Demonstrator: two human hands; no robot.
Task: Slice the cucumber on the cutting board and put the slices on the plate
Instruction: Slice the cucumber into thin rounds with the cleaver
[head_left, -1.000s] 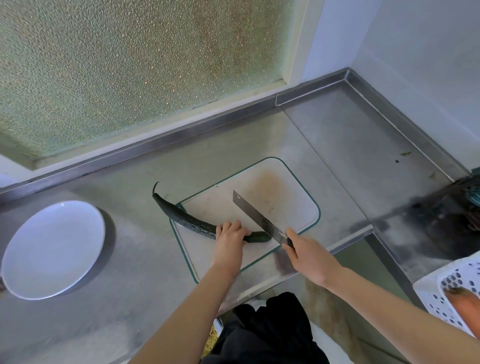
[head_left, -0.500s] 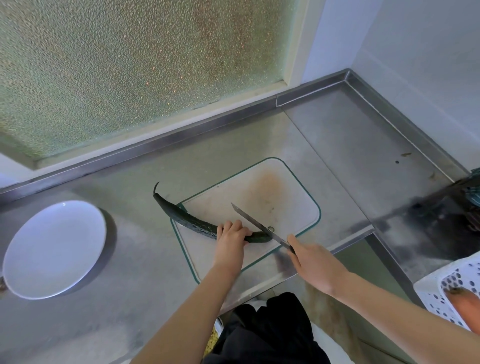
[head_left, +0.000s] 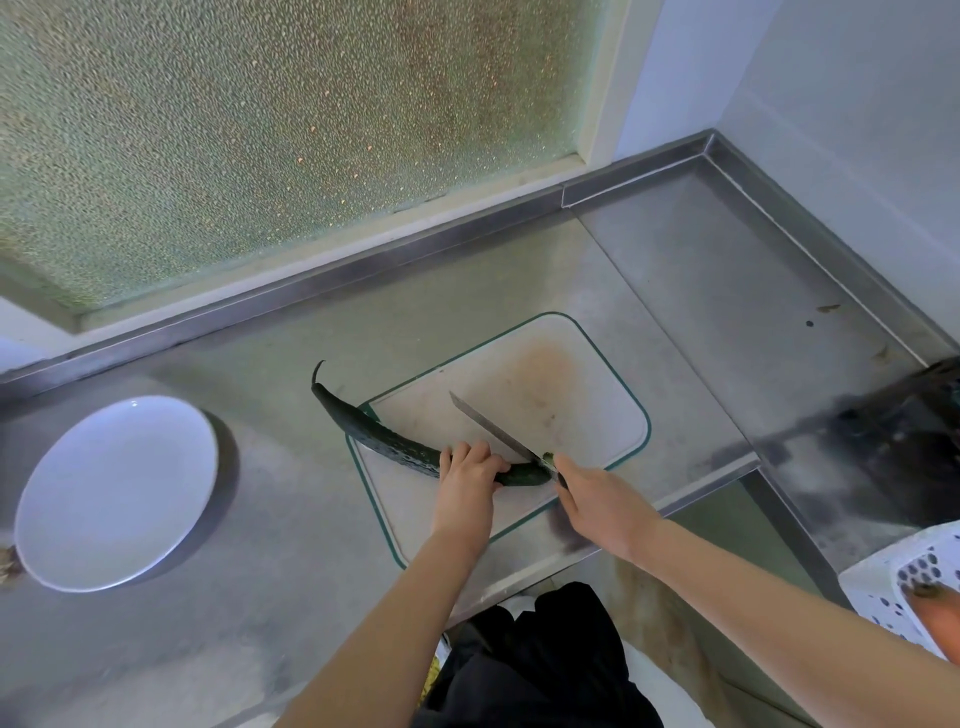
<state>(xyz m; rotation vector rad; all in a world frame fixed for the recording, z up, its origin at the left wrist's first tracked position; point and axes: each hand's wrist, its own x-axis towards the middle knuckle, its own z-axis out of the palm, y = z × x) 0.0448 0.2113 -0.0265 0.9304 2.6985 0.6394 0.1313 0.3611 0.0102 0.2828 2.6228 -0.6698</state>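
Atop the cucumber (head_left: 395, 448) — left hand (head_left: 464, 483), curled

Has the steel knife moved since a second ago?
Yes: the steel knife has dropped toward the white green-rimmed cutting board and turned edge-on, now biting the dark green cucumber's end.

**Board in the middle, plate to its left**

On the tabletop (head_left: 260, 519) the board (head_left: 571, 384) lies in the middle, with the plate (head_left: 114, 493) well to its left. The cucumber (head_left: 384, 441) lies across the board's near-left part, its tip overhanging the left edge. The left grip (head_left: 467, 478) is on the cucumber. Just to its right the knife (head_left: 491, 426), held in the right grip (head_left: 597, 499), meets the cucumber's right end. A basket (head_left: 878, 587) sits far right.
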